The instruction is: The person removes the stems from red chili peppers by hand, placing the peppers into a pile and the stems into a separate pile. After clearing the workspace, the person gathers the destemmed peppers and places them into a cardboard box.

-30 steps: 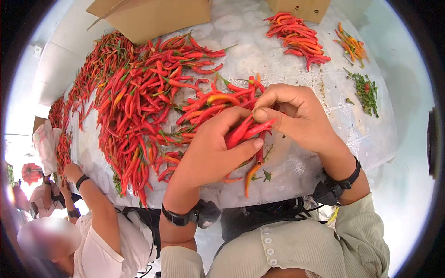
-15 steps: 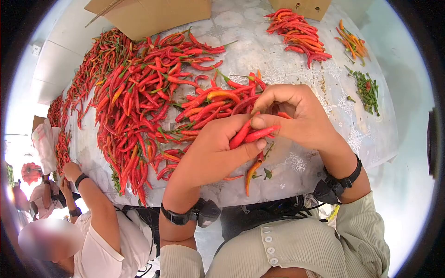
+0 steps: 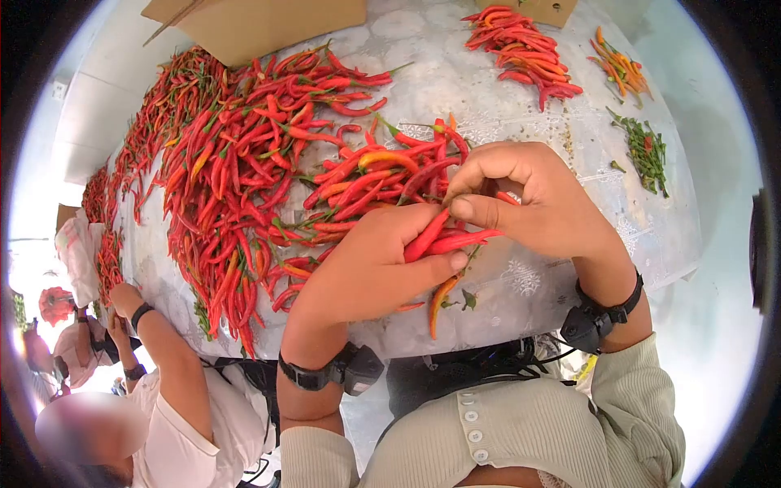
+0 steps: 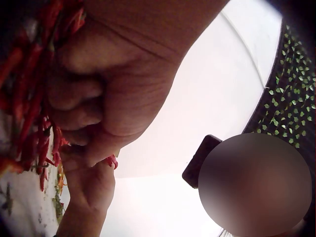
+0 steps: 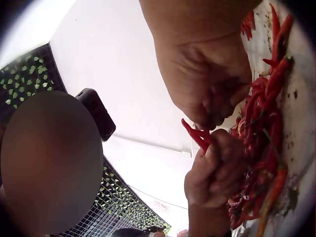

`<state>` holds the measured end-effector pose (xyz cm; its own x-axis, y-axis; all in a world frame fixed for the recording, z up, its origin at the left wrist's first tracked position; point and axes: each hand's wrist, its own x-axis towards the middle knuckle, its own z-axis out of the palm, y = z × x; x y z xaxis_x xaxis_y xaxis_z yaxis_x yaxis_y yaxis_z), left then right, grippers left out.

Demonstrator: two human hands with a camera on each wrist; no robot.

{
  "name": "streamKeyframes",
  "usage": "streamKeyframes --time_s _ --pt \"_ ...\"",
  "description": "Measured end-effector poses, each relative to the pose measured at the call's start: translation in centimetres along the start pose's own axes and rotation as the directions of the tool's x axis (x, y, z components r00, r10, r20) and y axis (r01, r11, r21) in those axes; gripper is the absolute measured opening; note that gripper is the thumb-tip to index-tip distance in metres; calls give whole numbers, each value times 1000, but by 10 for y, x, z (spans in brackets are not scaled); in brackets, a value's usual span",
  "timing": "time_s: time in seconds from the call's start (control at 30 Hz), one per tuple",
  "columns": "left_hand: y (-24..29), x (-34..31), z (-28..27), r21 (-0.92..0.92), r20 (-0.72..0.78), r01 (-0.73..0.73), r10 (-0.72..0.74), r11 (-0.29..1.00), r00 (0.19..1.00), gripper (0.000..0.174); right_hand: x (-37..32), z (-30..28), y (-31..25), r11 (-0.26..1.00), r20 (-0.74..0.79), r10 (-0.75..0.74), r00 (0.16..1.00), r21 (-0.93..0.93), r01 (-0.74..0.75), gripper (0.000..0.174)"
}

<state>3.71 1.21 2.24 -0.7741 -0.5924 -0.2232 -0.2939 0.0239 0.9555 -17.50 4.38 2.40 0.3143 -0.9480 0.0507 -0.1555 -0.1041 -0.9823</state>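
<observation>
My left hand (image 3: 358, 264) grips a few red chili peppers (image 3: 455, 241), their tips showing between thumb and fingers. My right hand (image 3: 543, 199) meets it there, thumb and forefinger pinching the end of one of these chilies. Another red tip (image 3: 506, 198) shows behind the right thumb. In the right wrist view, red chili tips (image 5: 197, 136) poke out of the left fist, right below the right fingertips. The left wrist view has the left hand's curled fingers (image 4: 74, 106) beside loose chilies. Under both hands lies a small heap of chilies (image 3: 382, 179).
A large chili pile (image 3: 236, 179) spreads to the left, near a cardboard box (image 3: 277, 28). Farther back lie a red chili heap (image 3: 529, 57), some orange chilies (image 3: 622, 69) and green stems (image 3: 648, 154). At left, another person's arm (image 3: 167, 333) reaches to the table.
Both hands stay together at the held chilies, with the right hand shifted slightly right. The held chili tips show a little differently between the fingers. The table scene has slid slightly upward in view.
</observation>
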Motion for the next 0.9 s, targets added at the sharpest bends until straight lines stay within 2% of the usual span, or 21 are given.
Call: streamKeyframes --time_s 0.03,0.1,0.13,0.23,0.33,0.37,0.43,0.47,0.5,0.63,0.67,0.73,0.83,0.9 --pt "0 -1 1 -54 -3 4 -5 999 1000 26 0 -1 -1 1000 -53 -18 998 20 19 16" --pt "6 -4 0 -181 39 115 -110 977 993 24 0 -2 -1 997 -162 -49 986 57 59 17" --pt "8 -5 -2 -242 67 171 -160 955 985 23 0 -5 1 989 -277 -78 958 102 110 18" --pt "-8 -5 -5 -109 2 -89 90 990 996 20 6 -26 12 956 -582 -121 804 150 253 20" --pt "4 -16 -7 -477 -109 -42 -12 878 994 18 10 -55 24 975 -783 -115 612 28 219 22" --pt "1 -17 -15 -488 -113 -61 6 871 994 16 12 -62 29 982 -813 -130 567 -28 185 23" --pt "-1 -11 -12 -551 -316 -208 29 808 948 13 14 -75 38 985 -862 -172 478 -137 107 24" --pt "-2 -9 -11 -569 -415 -285 30 771 909 12 14 -80 40 984 -861 -175 478 -158 76 26" --pt "1 -6 -12 -552 -467 -301 11 777 884 11 14 -85 43 983 -859 -179 479 -179 45 27" --pt "-6 -3 -17 -612 -448 -362 69 703 891 16 19 -96 56 950 -849 -268 455 -311 -20 22" --pt "-7 -3 -18 -635 -458 -368 53 680 887 15 17 -95 56 888 -824 -293 484 -422 -182 21" --pt "-7 -3 -19 -676 -476 -381 21 630 879 14 15 -79 42 650 -769 -320 553 -603 -463 18" --pt "-6 -3 -17 -665 -500 -392 11 635 866 13 19 -50 41 671 -577 -504 643 -730 -130 17" --pt "-6 -2 -16 -667 -496 -376 -7 643 868 13 23 -20 33 708 -412 -440 798 -706 26 15"
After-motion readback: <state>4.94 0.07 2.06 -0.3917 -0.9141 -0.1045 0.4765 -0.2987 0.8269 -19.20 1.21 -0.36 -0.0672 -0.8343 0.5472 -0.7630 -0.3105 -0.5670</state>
